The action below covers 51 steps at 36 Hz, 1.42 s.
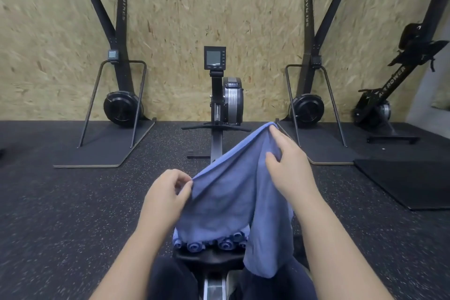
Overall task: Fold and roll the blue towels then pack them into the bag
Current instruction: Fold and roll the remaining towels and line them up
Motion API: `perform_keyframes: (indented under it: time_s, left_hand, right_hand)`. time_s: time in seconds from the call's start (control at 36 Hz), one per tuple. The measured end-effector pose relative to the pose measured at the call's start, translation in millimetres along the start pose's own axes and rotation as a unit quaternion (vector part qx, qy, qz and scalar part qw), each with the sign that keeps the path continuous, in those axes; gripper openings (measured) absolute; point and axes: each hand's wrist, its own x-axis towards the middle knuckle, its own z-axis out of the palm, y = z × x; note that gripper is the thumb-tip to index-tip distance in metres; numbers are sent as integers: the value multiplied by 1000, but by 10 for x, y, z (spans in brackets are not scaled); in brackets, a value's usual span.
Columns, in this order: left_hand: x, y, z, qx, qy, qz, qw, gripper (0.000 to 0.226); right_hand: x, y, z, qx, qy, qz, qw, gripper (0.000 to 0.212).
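Observation:
A blue towel (229, 192) hangs spread in the air in front of me. My left hand (165, 192) pinches its left corner between thumb and fingers. Higher up and farther away, my right hand (289, 165) grips the right part of the top edge, and a long fold of cloth hangs down past my right forearm. Below the hanging towel, several rolled blue towels (209, 242) lie side by side on the black seat (209, 257) of a rowing machine. No bag is in view.
I sit astride the rowing machine rail (216, 146), which runs ahead to its flywheel and monitor (214, 57). Two ski machines (121, 105) (308, 105) stand against the chipboard wall. A folded rower (379, 100) and a black mat (409, 180) are at the right.

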Motion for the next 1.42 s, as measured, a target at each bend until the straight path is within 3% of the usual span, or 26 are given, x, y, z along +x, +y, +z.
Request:
perform_keyframes:
  time_s: [0.17,0.36,0.56,0.75,0.83,0.97,1.11,1.22,1.33,1.42]
  left_hand:
    - [19,115,-23,-80,-35,-21,996,22]
    - [6,607,-78,-148,-49,69,985,22]
    - [-12,845,-40,-105,-52,75,990,47]
    - [-97,885,-29,-70,-36,68,995,20]
    - [-103,866,-44,-76,-20,66,995,21]
    - [-67,867,-92,-149,9,30,988,24]
    - [-18,915,-147,-285,24,-25,958,24]
    - [18,873,-200,-271,45,-25,961,26]
    - [44,785,-210,-285,65,-52,955,26]
    - [53,737,-240,-290,87,-61,951,24]
  right_hand:
    - [-21,-12,21,-17,-56,0,998,67]
    - [-131,-138,76,9,-63,-57,996,60]
    - [-250,-302,190,60,-53,-117,990,50]
    - [-309,-364,203,172,-50,-74,981,41]
    - [-313,-368,224,187,-50,-58,979,39]
    - [-309,-288,238,138,-51,-59,987,37]
    - [-306,-186,192,117,-30,-30,992,30]
    - [-294,-80,141,57,-5,-15,998,11]
    - [-323,4,118,-22,-17,10,1000,27]
    - [-345,10,151,-48,-33,28,998,22]
